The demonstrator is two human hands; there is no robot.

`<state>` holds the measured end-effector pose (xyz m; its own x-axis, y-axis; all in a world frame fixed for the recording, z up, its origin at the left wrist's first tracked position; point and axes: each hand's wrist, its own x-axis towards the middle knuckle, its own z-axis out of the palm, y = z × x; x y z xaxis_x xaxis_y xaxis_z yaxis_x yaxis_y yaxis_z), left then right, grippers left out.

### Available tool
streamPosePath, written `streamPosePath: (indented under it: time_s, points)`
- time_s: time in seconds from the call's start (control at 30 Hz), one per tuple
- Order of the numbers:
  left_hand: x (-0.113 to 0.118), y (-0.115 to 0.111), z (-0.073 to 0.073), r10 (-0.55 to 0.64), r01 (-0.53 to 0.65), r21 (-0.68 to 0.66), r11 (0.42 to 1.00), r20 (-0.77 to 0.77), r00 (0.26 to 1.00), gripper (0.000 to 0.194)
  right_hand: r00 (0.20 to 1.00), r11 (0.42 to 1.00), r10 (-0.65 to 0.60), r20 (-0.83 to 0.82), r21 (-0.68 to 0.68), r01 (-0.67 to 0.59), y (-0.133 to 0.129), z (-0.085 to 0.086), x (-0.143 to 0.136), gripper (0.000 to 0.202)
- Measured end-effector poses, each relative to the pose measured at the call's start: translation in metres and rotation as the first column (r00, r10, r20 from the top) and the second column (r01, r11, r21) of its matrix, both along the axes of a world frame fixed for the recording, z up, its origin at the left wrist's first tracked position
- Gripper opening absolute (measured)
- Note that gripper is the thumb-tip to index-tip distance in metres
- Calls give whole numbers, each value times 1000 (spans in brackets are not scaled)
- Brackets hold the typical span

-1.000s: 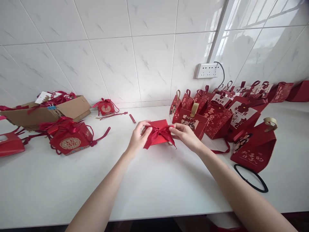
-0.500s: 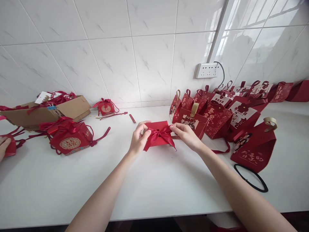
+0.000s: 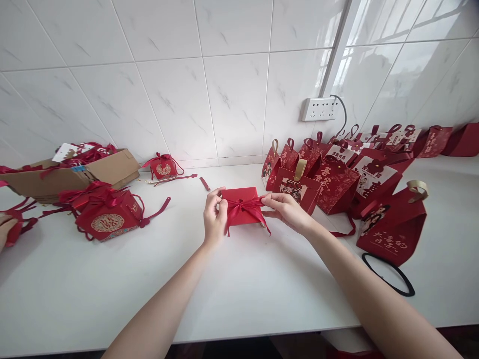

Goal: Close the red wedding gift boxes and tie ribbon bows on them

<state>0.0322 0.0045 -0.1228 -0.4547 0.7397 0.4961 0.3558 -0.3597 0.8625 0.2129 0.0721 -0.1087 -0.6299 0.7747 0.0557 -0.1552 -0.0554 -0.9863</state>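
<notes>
A small red gift box (image 3: 241, 193) sits on the white table in front of me, a dark red satin ribbon bow (image 3: 245, 208) tied across its top. My left hand (image 3: 215, 214) is closed at the box's left side, thumb and fingers pinching the left loop of the ribbon. On the other side, my right hand (image 3: 284, 208) pinches the bow's right loop between thumb and forefinger. Two ribbon tails hang over the near side of the box.
At left lie a bigger red box (image 3: 108, 219), a cardboard box (image 3: 101, 172) of ribbons and a small red box (image 3: 163, 167). Another person's hand (image 3: 5, 227) holds a red item at the far left. Several red gift bags (image 3: 337, 182) and a black ring (image 3: 389, 274) occupy the right.
The ribbon loops look pulled narrower and tauter. My left hand has shifted slightly left and is more upright; the right hand stays nearly in place.
</notes>
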Motion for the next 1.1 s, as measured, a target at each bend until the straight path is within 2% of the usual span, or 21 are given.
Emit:
streamPosePath:
  time_s: [0.13,0.23,0.4,0.6,0.67,0.77,0.83,0.97,1.03,1.1]
  points:
    - [-2,1,-1,-1,1,2,1000,-7,1000,24,998,997,41,-48,-57,-44,2,-2,0,20]
    - [-3,4,-3,-30,30,6,1000,5,1000,23,1000,998,3,-22,-70,-4,3,-3,-2,23]
    - [-3,9,-6,-126,114,66,991,216,968,15,994,994,-94,53,-52,97,0,-2,-6,28]
    - [-2,10,-5,-59,61,-1,998,236,970,14,994,995,-86,61,-38,89,-2,0,-6,27]
    - [-2,8,-4,-119,119,19,993,270,955,21,994,995,-92,65,-31,94,-2,0,-6,27]
    - [-2,4,-1,-228,226,36,973,261,938,42,992,994,-102,79,-15,104,-2,0,-6,25]
    - [0,1,2,-243,257,-35,966,231,942,53,990,994,-107,90,-6,108,-3,0,-7,25]
    - [5,-1,9,-212,253,-176,951,223,952,56,984,993,-117,132,38,113,-4,1,-8,23]
    - [7,-1,10,-200,239,-189,953,201,959,56,956,962,-249,154,152,227,-8,5,-8,21]
    - [8,0,11,-181,215,-202,955,177,968,55,873,844,-471,125,353,404,-16,12,-7,20]
